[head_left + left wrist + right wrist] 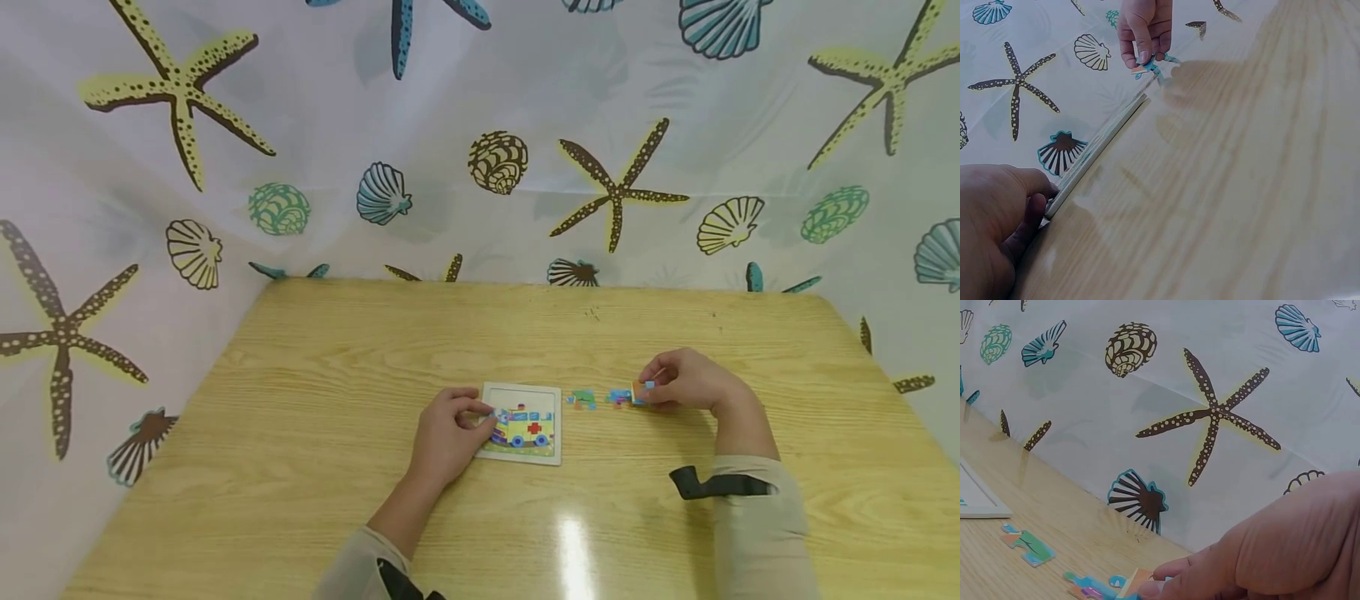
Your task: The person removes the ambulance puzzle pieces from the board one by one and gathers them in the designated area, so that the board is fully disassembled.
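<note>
A square jigsaw board [558,429] with a pale frame lies on the table. Its lower part shows a yellow ambulance with a red cross, while the upper part is bare backing. At the board's left edge, my left hand [444,437] grips the frame between thumb and fingers. Farther right, my right hand [690,382] pinches an orange and blue puzzle piece [640,392] between thumb and fingertips, low over the table. Beside it lies a blue and purple piece [1088,587]. A green piece [1034,547] rests between that one and the board.
The wood-grain table [337,350] extends around the work. Behind it and along its sides hangs a white cloth [442,108] printed with starfish and shells. Dark straps [731,486] cross both sleeves.
</note>
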Demonstrator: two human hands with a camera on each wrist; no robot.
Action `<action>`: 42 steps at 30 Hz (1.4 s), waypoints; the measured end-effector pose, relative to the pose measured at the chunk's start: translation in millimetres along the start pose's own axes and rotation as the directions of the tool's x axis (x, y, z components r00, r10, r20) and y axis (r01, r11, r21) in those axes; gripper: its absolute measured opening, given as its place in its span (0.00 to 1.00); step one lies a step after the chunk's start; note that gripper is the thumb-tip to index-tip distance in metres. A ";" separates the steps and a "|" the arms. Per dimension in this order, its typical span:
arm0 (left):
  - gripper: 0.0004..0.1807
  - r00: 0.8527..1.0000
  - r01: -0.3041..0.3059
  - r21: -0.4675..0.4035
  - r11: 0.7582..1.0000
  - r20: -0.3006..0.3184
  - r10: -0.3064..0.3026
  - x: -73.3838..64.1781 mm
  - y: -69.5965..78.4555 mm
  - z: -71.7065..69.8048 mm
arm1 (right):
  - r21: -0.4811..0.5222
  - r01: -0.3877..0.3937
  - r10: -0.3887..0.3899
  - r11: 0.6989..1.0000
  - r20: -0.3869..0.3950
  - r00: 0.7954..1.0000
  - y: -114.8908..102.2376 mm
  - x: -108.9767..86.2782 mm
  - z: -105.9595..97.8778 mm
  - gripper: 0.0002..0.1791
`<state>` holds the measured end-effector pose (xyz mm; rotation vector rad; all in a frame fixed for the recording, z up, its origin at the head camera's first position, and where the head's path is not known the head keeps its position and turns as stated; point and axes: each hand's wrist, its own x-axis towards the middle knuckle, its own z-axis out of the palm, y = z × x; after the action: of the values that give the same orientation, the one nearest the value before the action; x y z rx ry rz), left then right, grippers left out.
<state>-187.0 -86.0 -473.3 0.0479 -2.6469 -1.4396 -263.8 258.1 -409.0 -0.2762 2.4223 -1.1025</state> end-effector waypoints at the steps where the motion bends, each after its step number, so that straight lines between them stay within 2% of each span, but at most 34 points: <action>1: 0.05 1.000 0.001 -0.001 1.000 0.001 -0.001 0.1 0.2 -0.2 | -0.003 -0.002 0.002 1.000 -0.004 1.000 0.8 -0.8 -1.0 0.19; 7: 0.06 1.000 -0.002 0.008 1.000 0.003 0.002 -0.1 0.7 -0.9 | 0.055 -0.031 0.032 0.998 -0.006 0.999 3.2 -4.9 -4.8 0.18; 13: 0.05 1.000 -0.008 0.002 1.000 0.005 0.008 -1.2 0.0 0.9 | 0.018 -0.077 0.078 0.997 -0.013 0.997 11.3 -9.1 -8.2 0.16; 21: 0.05 1.000 -0.014 -0.006 1.000 0.005 0.014 -0.6 -1.1 2.4 | 0.029 -0.150 0.151 0.988 -0.026 0.988 14.4 -11.8 -10.6 0.16; 26: 0.05 1.000 -0.017 -0.004 1.000 0.001 0.017 -0.6 -1.1 1.9 | 0.024 -0.223 0.225 0.974 -0.074 0.972 8.6 -14.2 -11.2 0.20; 30: 0.05 1.000 -0.018 -0.002 1.000 -0.003 0.018 -0.3 -0.9 1.3 | 0.063 -0.276 0.282 0.959 -0.115 0.953 6.6 -15.5 -11.4 0.21; 36: 0.05 1.000 -0.019 -0.007 1.000 -0.007 0.019 -0.6 0.7 0.2 | 0.031 -0.303 0.304 0.952 -0.155 0.940 8.5 -13.1 -11.9 0.16; 42: 0.05 1.000 -0.007 -0.011 1.000 0.001 0.007 -1.7 1.1 0.2 | 0.054 -0.291 0.296 0.955 -0.147 0.944 8.9 -11.9 -10.0 0.16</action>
<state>-185.2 -85.1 -472.7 0.0362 -2.6371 -1.4530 -258.1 274.8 -406.1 0.1843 2.4733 -1.0566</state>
